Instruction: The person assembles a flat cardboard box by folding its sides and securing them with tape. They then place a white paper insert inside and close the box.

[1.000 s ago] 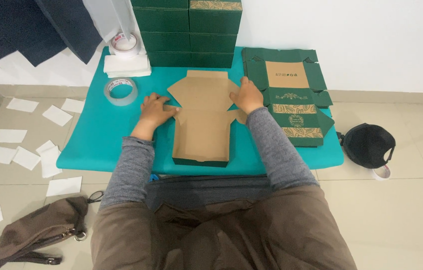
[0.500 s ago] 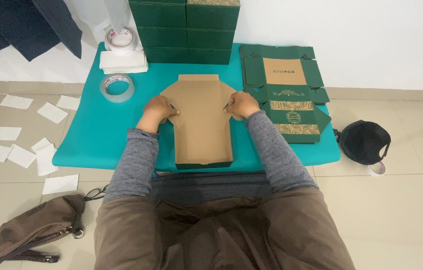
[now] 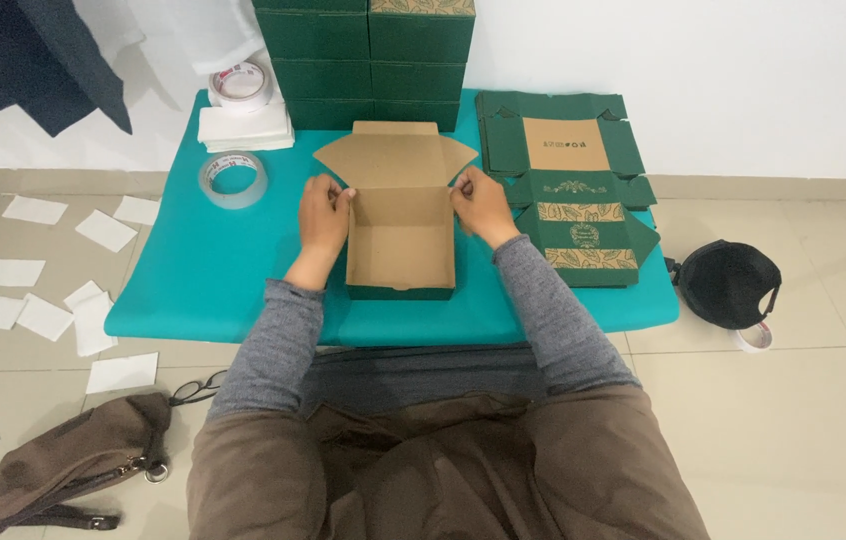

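Since half a second ago our flat cardboard box (image 3: 400, 235) has gained upright walls on the teal mat (image 3: 193, 270). Left hand (image 3: 323, 215) and right hand (image 3: 480, 203) grip its sides; lid remains open, unclosed.

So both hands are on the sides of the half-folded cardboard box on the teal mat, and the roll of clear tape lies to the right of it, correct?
Not quite. The left hand and right hand do hold the sides of the cardboard box on the teal mat, but the roll of clear tape lies to its left. To the right lies a stack of flat green box blanks. The head view shows this.
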